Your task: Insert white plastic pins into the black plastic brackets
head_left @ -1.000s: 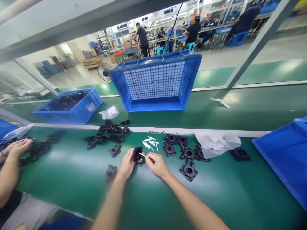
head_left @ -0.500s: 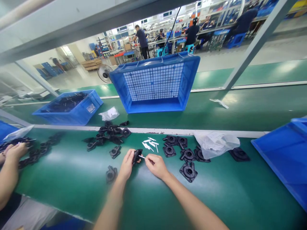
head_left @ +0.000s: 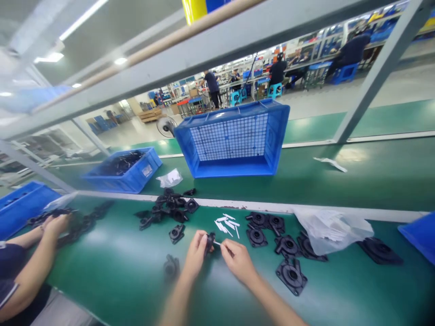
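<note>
My left hand [head_left: 196,254] is closed around a small black plastic housing [head_left: 210,243], held up over the green table. Between the fingertips of my right hand [head_left: 239,260] is a thin white stick [head_left: 217,243], its far end against the housing; I cannot tell how deep it goes in. Just beyond my hands lies a loose pile of white sticks [head_left: 224,222]. Several flat black housings [head_left: 291,275] with round centres and side spouts lie to the right. More black housings [head_left: 166,207] are heaped at the left, with a few lying singly nearer me.
A plastic bag of white pieces [head_left: 329,229] rests at the right, partly over housings. A tilted blue crate [head_left: 234,172] stands behind the white ledge [head_left: 217,202]. Left of it is a blue bin [head_left: 136,179] of black parts. Another person's hands [head_left: 56,224] work at far left.
The view has tilted and shifted, so the table items appear lower and farther right. Both hands keep the same hold, with the white stick still at the housing.
</note>
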Demonstrator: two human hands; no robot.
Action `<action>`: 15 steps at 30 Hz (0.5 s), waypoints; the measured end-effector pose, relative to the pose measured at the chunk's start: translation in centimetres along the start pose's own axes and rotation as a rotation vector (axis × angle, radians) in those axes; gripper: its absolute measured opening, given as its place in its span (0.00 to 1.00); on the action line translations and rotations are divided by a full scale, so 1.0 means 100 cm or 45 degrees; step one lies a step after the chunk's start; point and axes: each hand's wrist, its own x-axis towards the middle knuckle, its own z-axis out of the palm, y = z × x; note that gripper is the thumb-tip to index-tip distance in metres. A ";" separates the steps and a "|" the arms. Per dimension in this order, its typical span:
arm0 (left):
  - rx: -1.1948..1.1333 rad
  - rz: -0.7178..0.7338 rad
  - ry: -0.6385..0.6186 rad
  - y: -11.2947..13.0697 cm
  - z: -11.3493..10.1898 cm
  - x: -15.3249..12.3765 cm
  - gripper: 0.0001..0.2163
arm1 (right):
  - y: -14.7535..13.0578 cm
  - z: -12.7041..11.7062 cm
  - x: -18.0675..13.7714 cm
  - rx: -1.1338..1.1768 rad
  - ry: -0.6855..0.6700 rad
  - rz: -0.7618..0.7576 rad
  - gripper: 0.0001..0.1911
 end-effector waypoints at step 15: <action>-0.131 0.015 -0.098 0.008 -0.003 -0.010 0.16 | -0.002 0.005 0.000 0.021 -0.124 -0.045 0.20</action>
